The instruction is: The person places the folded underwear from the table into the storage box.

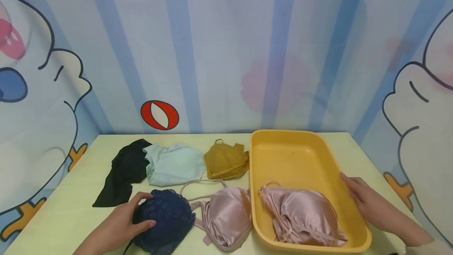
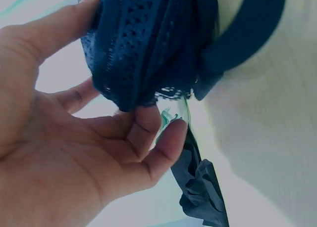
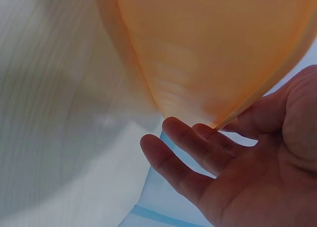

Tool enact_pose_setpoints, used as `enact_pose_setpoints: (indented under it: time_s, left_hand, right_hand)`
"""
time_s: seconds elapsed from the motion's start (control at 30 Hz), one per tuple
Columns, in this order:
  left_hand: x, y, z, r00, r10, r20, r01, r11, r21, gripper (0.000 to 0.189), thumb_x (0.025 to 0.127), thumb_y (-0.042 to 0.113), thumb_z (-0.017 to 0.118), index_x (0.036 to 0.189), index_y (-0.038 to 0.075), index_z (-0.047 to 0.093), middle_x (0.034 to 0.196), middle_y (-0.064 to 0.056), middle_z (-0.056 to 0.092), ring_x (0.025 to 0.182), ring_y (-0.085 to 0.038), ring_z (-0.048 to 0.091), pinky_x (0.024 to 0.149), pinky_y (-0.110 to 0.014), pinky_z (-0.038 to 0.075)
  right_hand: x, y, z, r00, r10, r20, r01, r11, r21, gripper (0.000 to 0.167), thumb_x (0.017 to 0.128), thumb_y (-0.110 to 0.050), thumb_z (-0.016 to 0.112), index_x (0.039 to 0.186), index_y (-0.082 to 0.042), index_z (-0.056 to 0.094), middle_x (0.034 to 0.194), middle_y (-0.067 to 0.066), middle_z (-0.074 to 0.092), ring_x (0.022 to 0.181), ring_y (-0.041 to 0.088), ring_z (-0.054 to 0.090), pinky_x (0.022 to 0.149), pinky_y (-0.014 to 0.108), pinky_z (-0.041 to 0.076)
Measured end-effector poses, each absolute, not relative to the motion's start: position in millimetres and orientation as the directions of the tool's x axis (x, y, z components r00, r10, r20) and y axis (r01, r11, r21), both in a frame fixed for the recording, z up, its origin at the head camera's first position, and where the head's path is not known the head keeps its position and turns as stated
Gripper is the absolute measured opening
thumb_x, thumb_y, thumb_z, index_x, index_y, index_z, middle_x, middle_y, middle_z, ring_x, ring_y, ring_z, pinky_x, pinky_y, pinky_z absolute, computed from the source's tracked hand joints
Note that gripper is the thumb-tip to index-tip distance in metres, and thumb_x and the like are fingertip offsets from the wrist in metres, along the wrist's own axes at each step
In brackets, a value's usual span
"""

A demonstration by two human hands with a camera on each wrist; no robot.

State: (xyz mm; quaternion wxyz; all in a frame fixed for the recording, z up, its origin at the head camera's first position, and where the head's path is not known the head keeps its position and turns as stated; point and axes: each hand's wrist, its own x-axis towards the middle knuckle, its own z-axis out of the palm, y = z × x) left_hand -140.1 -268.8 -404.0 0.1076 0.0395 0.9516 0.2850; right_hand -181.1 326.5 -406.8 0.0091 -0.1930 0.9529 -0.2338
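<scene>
My left hand (image 1: 122,221) holds a navy lace bra (image 1: 164,217) at the front of the table, thumb on top and fingers round its far edge. In the left wrist view the fingertips (image 2: 148,120) curl under the lace of the bra, and a dark strap (image 2: 252,31) hangs beside it. A yellow plastic tray (image 1: 279,160) stands at the right, with a pink satin bra (image 1: 306,211) folded in its near end. The tray's right rim is pinched by my right hand (image 1: 371,204), its thumb on one side and fingers on the other in the right wrist view.
Another pink satin bra (image 1: 228,217) lies between the navy bra and the tray. Behind are a black garment (image 1: 129,168), a pale mint garment (image 1: 175,164) and a mustard bra (image 1: 226,160). A printed curtain (image 1: 226,50) closes off the table's back edge.
</scene>
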Motion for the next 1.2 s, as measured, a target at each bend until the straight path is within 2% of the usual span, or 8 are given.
enact_pose_setpoints:
  time_s: [0.23, 0.47, 0.67, 0.93, 1.2]
  left_hand:
    - [-134, -271, -398, -0.974, 0.199, -0.108, 0.099, 0.803, 0.588, 0.061, 0.076, 0.029, 0.078, 0.126, 0.017, 0.047, 0.108, -0.007, 0.061, 0.092, -0.022, 0.059, 0.077, -0.044, 0.050]
    - [-127, -266, -393, -0.971, 0.238, -0.007, 0.187, 0.781, 0.596, 0.053, 0.081, 0.013, 0.073, 0.128, 0.018, 0.049, 0.129, -0.009, 0.053, 0.112, -0.029, 0.055, 0.089, -0.050, 0.045]
    - [-121, -261, -384, -0.953, 0.291, 0.086, 0.286, 0.766, 0.576, 0.052, 0.082, 0.011, 0.072, 0.129, 0.014, 0.050, 0.129, -0.005, 0.053, 0.119, -0.030, 0.050, 0.091, -0.049, 0.043]
    - [-110, -257, -371, -0.941, 0.276, 0.198, 0.340, 0.773, 0.536, 0.051, 0.082, 0.010, 0.072, 0.128, 0.015, 0.051, 0.127, -0.006, 0.054, 0.117, -0.033, 0.051, 0.089, -0.056, 0.042]
    - [-107, -254, -359, -0.884, 0.262, 0.387, 0.430, 0.781, 0.452, 0.057, 0.079, 0.006, 0.074, 0.130, 0.015, 0.050, 0.124, -0.004, 0.055, 0.109, -0.026, 0.056, 0.082, -0.045, 0.050]
  right_hand:
    - [-179, 327, -407, -0.928, -0.367, 0.070, -0.357, 0.816, -0.455, 0.043, 0.101, 0.000, 0.037, 0.141, 0.012, 0.029, 0.123, 0.025, 0.045, 0.111, 0.042, 0.049, 0.085, 0.051, 0.044]
    - [-177, 327, -409, -0.925, -0.369, 0.094, -0.370, 0.811, -0.453, 0.042, 0.100, 0.002, 0.037, 0.140, 0.014, 0.031, 0.122, 0.027, 0.045, 0.111, 0.043, 0.049, 0.085, 0.051, 0.043]
    - [-177, 327, -409, -0.926, -0.368, 0.089, -0.366, 0.812, -0.456, 0.042, 0.100, 0.002, 0.036, 0.140, 0.013, 0.029, 0.123, 0.027, 0.045, 0.111, 0.043, 0.048, 0.086, 0.053, 0.042]
    - [-177, 327, -407, -0.932, -0.358, 0.060, -0.343, 0.814, -0.468, 0.044, 0.100, 0.002, 0.034, 0.142, 0.011, 0.027, 0.124, 0.027, 0.044, 0.112, 0.043, 0.047, 0.087, 0.053, 0.042]
    - [-178, 325, -405, -0.923, -0.376, 0.080, -0.370, 0.812, -0.451, 0.042, 0.100, 0.002, 0.035, 0.141, 0.013, 0.028, 0.120, 0.025, 0.046, 0.108, 0.040, 0.050, 0.083, 0.050, 0.044]
